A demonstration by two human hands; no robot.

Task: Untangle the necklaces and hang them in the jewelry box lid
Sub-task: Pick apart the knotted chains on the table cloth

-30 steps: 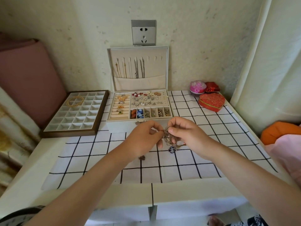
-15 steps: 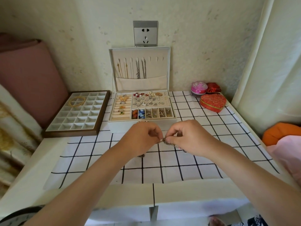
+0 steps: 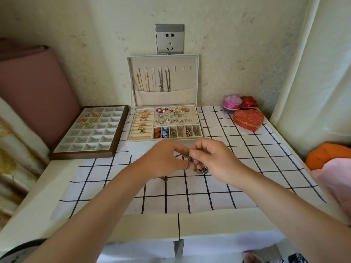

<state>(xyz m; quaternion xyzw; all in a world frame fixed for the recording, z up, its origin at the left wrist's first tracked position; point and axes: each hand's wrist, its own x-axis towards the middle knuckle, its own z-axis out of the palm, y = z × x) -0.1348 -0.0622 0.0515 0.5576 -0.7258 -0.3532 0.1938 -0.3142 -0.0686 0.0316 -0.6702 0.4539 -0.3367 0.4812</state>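
Note:
A tangle of thin metal necklaces (image 3: 191, 162) with a dark round pendant (image 3: 203, 170) hangs between my hands, just above the checked cloth. My left hand (image 3: 165, 160) pinches the chain from the left, my right hand (image 3: 212, 158) pinches it from the right. A small pendant (image 3: 164, 178) peeks out under my left wrist. Behind them stands the white jewelry box (image 3: 133, 147), its upright lid (image 3: 190, 80) holding several hung necklaces (image 3: 161, 82) on the left hooks.
A brown-framed compartment tray (image 3: 117, 149) with a gold bangle (image 3: 89, 117) lies at the left. A red heart box (image 3: 248, 119), a pink round box (image 3: 232, 102) and a small red box (image 3: 249, 103) sit at the back right. A curtain hangs at the right.
My hands have shifted slightly and the chain bundle with its dark pendant now shows below my right fingers, where half a second ago my hands hid most of it.

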